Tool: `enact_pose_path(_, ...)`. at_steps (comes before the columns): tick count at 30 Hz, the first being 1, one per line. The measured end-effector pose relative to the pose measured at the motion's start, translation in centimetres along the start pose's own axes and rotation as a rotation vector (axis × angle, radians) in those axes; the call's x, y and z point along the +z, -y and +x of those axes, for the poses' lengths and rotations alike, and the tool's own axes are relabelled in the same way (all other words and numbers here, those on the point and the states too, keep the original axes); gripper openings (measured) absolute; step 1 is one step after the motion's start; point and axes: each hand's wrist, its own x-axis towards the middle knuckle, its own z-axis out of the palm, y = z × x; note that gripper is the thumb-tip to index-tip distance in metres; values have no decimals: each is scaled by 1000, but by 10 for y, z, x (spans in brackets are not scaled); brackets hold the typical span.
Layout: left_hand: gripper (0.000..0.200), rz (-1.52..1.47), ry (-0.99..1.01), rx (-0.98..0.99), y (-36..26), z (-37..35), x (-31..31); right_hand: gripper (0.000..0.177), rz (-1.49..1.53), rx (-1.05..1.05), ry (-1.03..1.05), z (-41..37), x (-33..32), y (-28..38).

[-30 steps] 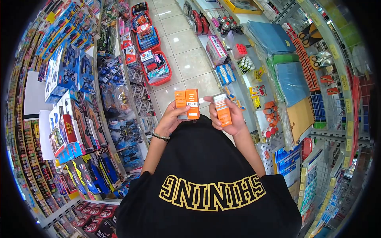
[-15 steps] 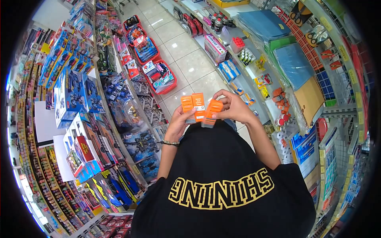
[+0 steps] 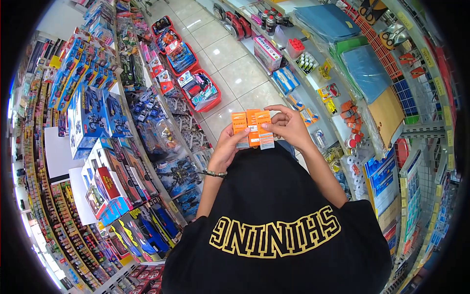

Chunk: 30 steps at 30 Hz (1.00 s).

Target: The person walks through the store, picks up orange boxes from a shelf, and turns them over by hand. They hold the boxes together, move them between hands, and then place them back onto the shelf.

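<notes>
Three small orange boxes with grey-white lower ends are held side by side in front of my black shirt [image 3: 274, 206]. My left hand [image 3: 225, 148], with a beaded bracelet at the wrist, pinches the left orange box [image 3: 239, 121], its thumb on the front. Between the two outer ones is the middle orange box [image 3: 254, 139], which carries a white label reading "HI-". Thumb and fingers of my right hand [image 3: 291, 129] close on the right orange box [image 3: 264, 116]. The fingers behind the boxes are mostly hidden.
To the left, shelves hold boxed toys [image 3: 88, 115] and bagged goods. Red baskets [image 3: 208, 105] of packaged items stand on the tiled floor [image 3: 235, 73] ahead. On the right shelf are a pink-and-white carton [image 3: 268, 55], blue folders [image 3: 369, 73] and scissors [image 3: 391, 36].
The right orange box has moved left and turned upright, and now lines up against the middle one. Both hands have come a little closer together and slightly farther from my body.
</notes>
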Motion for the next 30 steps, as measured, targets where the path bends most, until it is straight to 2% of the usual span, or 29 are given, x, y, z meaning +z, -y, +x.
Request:
enact_pose_path(13, 40, 11, -8, 51, 0, -5, 3, 46, 33, 12, 27, 4, 9, 0)
enact_pose_path(18, 39, -57, -34, 5, 1, -8, -1, 47, 24, -8, 12, 11, 15, -11)
enact_pose_path(23, 38, -90, -42, 5, 2, -4, -1, 49, 67, -150, -16, 9, 23, -12)
enact_pose_path(30, 43, -105, 39, 23, 12, 4, -3, 44, -48, -178, 1, 3, 30, -5)
